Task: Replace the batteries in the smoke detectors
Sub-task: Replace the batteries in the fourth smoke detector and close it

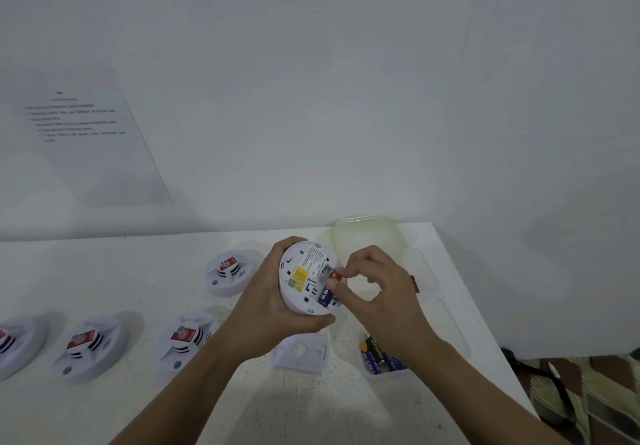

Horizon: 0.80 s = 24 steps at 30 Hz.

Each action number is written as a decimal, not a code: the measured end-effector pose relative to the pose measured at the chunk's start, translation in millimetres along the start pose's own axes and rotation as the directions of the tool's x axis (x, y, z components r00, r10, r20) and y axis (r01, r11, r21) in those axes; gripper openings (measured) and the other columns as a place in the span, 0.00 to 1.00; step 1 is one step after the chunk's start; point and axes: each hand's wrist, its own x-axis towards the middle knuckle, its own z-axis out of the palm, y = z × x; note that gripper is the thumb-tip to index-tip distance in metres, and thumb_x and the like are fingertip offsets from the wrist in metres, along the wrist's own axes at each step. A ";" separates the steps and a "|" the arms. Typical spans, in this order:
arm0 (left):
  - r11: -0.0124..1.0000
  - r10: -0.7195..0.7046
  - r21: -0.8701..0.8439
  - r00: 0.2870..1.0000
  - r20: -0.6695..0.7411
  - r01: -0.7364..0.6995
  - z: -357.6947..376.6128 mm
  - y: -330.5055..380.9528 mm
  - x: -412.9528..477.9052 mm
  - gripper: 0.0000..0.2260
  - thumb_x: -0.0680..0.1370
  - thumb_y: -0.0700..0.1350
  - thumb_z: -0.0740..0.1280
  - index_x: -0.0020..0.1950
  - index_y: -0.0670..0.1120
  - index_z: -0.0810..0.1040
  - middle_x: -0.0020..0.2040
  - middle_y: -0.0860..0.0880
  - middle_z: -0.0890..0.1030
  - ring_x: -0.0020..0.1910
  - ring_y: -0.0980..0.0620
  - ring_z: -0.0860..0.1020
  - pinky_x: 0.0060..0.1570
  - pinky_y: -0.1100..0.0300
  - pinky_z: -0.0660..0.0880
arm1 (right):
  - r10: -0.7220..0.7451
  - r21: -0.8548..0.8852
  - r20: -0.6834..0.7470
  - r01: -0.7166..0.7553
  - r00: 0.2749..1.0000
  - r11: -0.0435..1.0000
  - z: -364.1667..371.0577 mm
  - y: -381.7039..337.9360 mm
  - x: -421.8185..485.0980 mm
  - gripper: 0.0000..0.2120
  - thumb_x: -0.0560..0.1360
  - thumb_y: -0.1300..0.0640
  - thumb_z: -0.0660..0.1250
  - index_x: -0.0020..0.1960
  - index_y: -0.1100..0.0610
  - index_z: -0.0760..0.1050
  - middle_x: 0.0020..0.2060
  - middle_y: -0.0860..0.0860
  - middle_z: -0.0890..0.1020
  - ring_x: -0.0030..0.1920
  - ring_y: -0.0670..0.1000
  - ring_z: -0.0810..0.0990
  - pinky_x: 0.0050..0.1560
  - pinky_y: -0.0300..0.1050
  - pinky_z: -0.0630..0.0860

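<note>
Held detector [301,276]: white, round, raised at centre, tilted, back toward camera; yellow label, battery bay open at its right edge. Left hand [263,306] grips the rim. Blue battery [325,297] seated in bay; red-ended battery [336,275] at the slot above it, pinched by right hand [377,292]. Four other detectors lie dome-up, each with a red sticker: far one [227,273], near row [188,339], [88,344], [14,344] running left. Detached backplate [301,353] lies flat, near centre. Spare batteries [381,354], blue and black, near right.
</note>
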 end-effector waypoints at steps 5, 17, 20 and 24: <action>1.000 0.000 -0.027 1.000 0.022 0.001 -0.8 -2.1 4.3 0.39 0.63 0.37 0.84 0.68 0.51 0.69 0.57 0.57 0.79 0.60 0.51 0.79 0.53 0.58 0.82 | -0.054 -0.190 0.114 0.075 0.992 0.979 7.7 8.5 -8.9 0.23 0.78 0.35 0.61 0.49 0.51 0.86 0.48 0.40 0.75 0.50 0.46 0.78 0.50 0.44 0.76; 0.999 -0.037 -0.028 0.996 0.082 0.039 6.5 -9.0 17.2 0.41 0.63 0.39 0.85 0.70 0.54 0.68 0.61 0.58 0.78 0.63 0.55 0.77 0.53 0.61 0.81 | 0.302 -0.248 -0.019 -0.297 0.953 0.922 -58.5 62.8 30.9 0.04 0.77 0.52 0.71 0.44 0.50 0.83 0.39 0.43 0.85 0.39 0.42 0.82 0.41 0.35 0.77; 0.998 -0.043 -0.043 0.996 0.077 0.046 8.4 -13.0 21.7 0.41 0.63 0.39 0.85 0.70 0.53 0.68 0.60 0.60 0.78 0.63 0.56 0.78 0.52 0.63 0.80 | 0.472 -0.621 0.125 -0.303 0.873 0.723 -61.9 85.1 42.0 0.05 0.77 0.51 0.69 0.50 0.50 0.81 0.43 0.46 0.84 0.43 0.46 0.81 0.45 0.41 0.78; 0.998 -0.043 -0.043 0.996 0.077 0.047 10.3 -18.0 29.1 0.41 0.63 0.39 0.84 0.70 0.53 0.68 0.60 0.62 0.78 0.63 0.58 0.77 0.53 0.66 0.80 | 0.553 -0.848 0.192 -0.147 0.811 0.510 -50.7 90.6 52.4 0.06 0.75 0.57 0.66 0.51 0.55 0.76 0.44 0.51 0.78 0.39 0.51 0.77 0.38 0.41 0.72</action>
